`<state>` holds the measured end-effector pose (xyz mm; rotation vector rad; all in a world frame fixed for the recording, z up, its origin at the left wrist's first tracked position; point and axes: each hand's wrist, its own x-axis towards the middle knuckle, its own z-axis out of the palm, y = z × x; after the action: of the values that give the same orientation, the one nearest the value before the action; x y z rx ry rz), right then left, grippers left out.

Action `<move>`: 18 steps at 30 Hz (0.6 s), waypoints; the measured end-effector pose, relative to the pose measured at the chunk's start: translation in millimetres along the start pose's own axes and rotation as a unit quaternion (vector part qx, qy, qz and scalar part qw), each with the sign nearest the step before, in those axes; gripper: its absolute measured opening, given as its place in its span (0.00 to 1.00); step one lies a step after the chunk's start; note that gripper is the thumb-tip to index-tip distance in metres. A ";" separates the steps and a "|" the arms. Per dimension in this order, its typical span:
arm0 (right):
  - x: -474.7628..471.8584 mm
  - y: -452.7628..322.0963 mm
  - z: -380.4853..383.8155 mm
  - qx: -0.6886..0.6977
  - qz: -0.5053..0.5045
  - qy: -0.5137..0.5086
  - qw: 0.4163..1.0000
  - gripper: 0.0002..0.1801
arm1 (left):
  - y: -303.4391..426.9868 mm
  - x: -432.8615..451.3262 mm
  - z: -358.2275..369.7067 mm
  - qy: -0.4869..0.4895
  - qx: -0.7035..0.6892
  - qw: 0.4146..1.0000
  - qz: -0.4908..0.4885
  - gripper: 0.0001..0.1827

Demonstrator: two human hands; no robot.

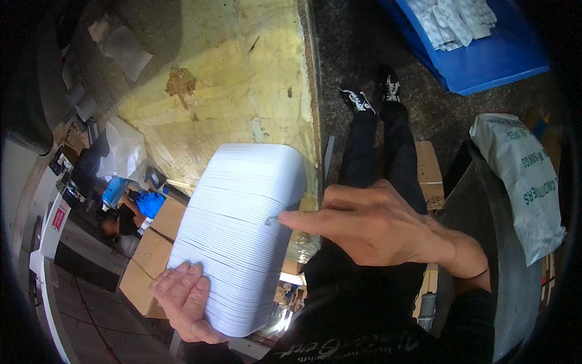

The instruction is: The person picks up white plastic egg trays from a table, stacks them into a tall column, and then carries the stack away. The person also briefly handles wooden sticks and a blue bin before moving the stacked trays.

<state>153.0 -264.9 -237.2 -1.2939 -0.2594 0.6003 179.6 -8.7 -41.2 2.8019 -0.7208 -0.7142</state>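
A long stack of nested white trays or lids (236, 227) with rounded corners lies tilted in front of me. My left hand (184, 302) grips its lower left end, fingertips spread over the outer side and part of the hand hidden beneath. From the right, my right hand (363, 223) reaches in with the index finger stretched out. That fingertip touches the stack's side at a small dark grey mark (271, 221), which could be a smudge or a scrap. The other fingers are curled, and I see nothing held in them.
The stack's upper end overlaps a worn yellowish tabletop (227, 91). Cardboard boxes (145, 268) and a person (125, 218) are at left. A blue container (491, 68) holds white gloves. A printed plastic sack (523, 182) lies at right by a dark grey bin (482, 218).
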 end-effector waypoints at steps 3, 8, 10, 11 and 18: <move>-0.4 3.2 5.3 -0.012 -0.037 0.029 0.999 0.32 | -0.9 -0.6 1.6 0.018 0.003 1.000 -0.004 0.30; -3.6 10.0 15.5 0.015 -0.020 0.017 1.000 0.30 | -2.0 1.3 -5.0 -0.018 0.025 0.999 0.036 0.41; -6.8 10.3 15.6 0.036 -0.006 0.016 0.999 0.30 | -2.1 1.4 -8.6 -0.041 0.012 0.999 0.034 0.39; -8.5 9.4 14.5 0.054 0.007 0.007 0.998 0.31 | -1.7 1.0 -9.5 -0.040 0.011 0.999 0.020 0.37; -5.3 1.7 7.6 0.036 0.002 0.049 0.998 0.31 | 1.9 0.1 -1.9 -0.016 -0.003 1.000 -0.024 0.35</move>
<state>144.3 -261.4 -236.0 -1.2503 -0.1527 0.5440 179.8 -10.3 -39.0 2.8170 -0.6584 -0.7706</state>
